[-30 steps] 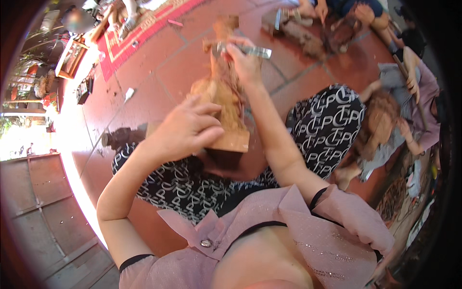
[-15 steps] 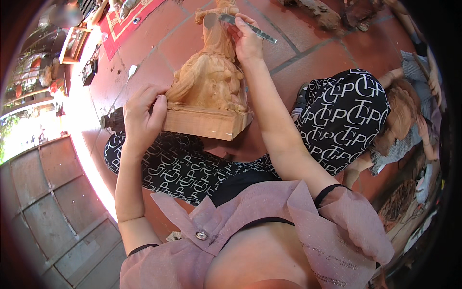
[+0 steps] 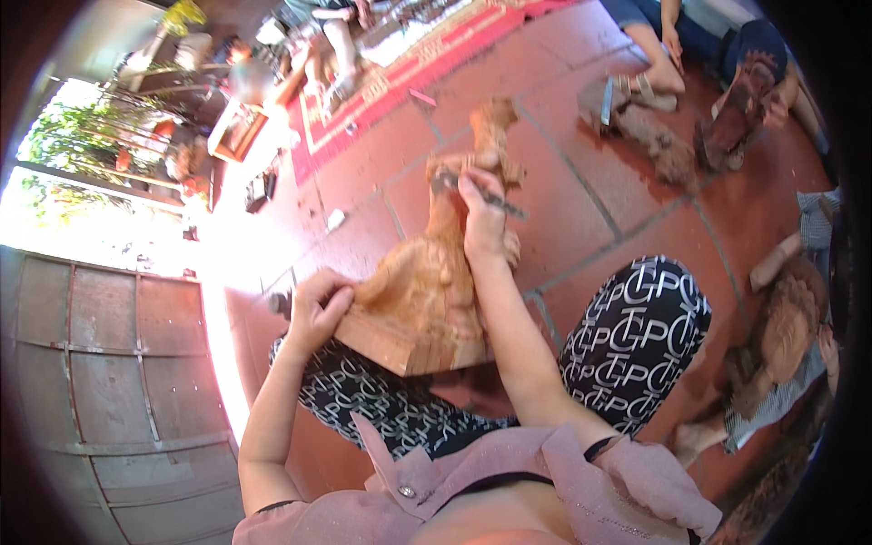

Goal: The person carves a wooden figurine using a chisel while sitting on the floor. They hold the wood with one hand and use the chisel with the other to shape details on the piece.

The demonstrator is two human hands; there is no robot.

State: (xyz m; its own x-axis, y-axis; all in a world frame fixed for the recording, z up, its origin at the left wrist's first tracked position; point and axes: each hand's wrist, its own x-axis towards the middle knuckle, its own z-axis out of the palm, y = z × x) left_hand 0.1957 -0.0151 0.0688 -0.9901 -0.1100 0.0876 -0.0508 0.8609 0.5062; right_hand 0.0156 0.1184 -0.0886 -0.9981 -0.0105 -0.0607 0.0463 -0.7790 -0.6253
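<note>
A carved wooden statue (image 3: 420, 277) leans between my knees, its thick block base (image 3: 386, 345) toward me and its narrow top pointing away. My left hand (image 3: 318, 309) is closed on the base's left corner, thumb on the near side and fingers over the edge. Higher up, my right hand (image 3: 484, 222) pinches a slim, dark grey carving tool (image 3: 505, 206). The tool's flat end lies against the upper part of the figure, and its back end sticks out to the right. Its exact kind is not plain.
A red mat with a yellow border (image 3: 363, 113) lies at the far left. Rough wood pieces (image 3: 649, 145) rest on the tiles by other people's legs. To the right, another person has a carved wooden piece (image 3: 788, 318). Metal panels (image 3: 109, 354) stand at left.
My view has shifted, so the statue sits lower and its top now shows. The right hand still holds the tool at the upper figure; the left stays on the base.
</note>
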